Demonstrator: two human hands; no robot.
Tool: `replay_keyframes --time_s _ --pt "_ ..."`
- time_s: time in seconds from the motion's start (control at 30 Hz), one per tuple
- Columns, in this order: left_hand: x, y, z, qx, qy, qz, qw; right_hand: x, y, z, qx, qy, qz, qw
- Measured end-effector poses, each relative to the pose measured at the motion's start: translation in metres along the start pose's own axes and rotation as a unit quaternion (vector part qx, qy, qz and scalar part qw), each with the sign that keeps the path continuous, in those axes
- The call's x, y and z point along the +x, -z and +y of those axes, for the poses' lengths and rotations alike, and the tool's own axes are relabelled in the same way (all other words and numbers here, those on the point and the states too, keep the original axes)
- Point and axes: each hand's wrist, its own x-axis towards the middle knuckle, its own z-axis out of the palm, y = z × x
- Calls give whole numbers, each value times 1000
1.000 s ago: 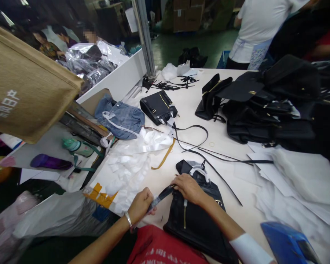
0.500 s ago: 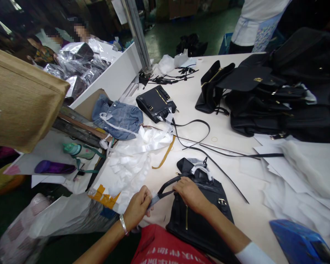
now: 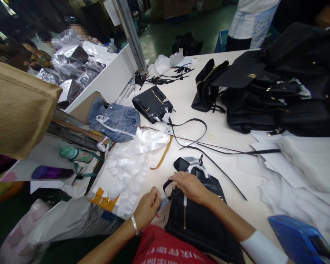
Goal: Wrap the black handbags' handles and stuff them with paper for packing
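Observation:
A black handbag (image 3: 198, 223) with a gold zipper lies at the table's near edge in front of me. My right hand (image 3: 188, 186) rests on its top and grips the black handle (image 3: 167, 183) where it joins the bag. My left hand (image 3: 147, 208) is closed in a pinch on the wrapped, plastic-covered end of that handle, just left of the bag. A white paper-wrapped second handle (image 3: 198, 168) arches behind my right hand.
Loose black straps (image 3: 209, 146) cross the white table (image 3: 231, 212). Beyond lie a small black bag (image 3: 152, 104), a denim pouch (image 3: 115, 119), white wrapping scraps (image 3: 129, 165), a pile of black bags (image 3: 277, 95), white paper sheets (image 3: 299, 172). A blue object (image 3: 299, 238) sits near right. A person (image 3: 253, 18) stands at the far side.
My hands have drawn closer together, so the handle between them now bends into a tighter loop. My view has shifted slightly, and the bag sits a little nearer to me.

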Motion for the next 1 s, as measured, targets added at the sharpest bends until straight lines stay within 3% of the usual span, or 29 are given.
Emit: replay_keyframes --time_s 0.07,0.2,0.3,0.47,0.6,0.7,0.77,0.83,1.0 --pt "-2 2 4 33 -7 0 999 18 -2 10 -21 35 -10 999" --pt "-8 7 10 104 -24 24 994 47 -13 25 -35 111 -133 984" --pt "-10 11 10 161 -42 56 985 51 -11 37 -27 81 -207 975" --pt "-7 13 4 210 -52 75 973 43 5 44 12 30 -219 975" --pt "-9 12 1 219 -52 72 972 47 4 43 2 -10 -280 960" --pt "-12 14 2 224 -52 76 970 50 11 51 28 -48 -225 973" --pt "-12 15 4 203 -43 82 975 45 22 59 104 -60 -155 981" --pt "-9 16 7 160 -29 95 982 36 37 66 202 -71 -113 970" --pt "4 13 16 71 -7 119 990 7 74 69 341 -85 -126 928"
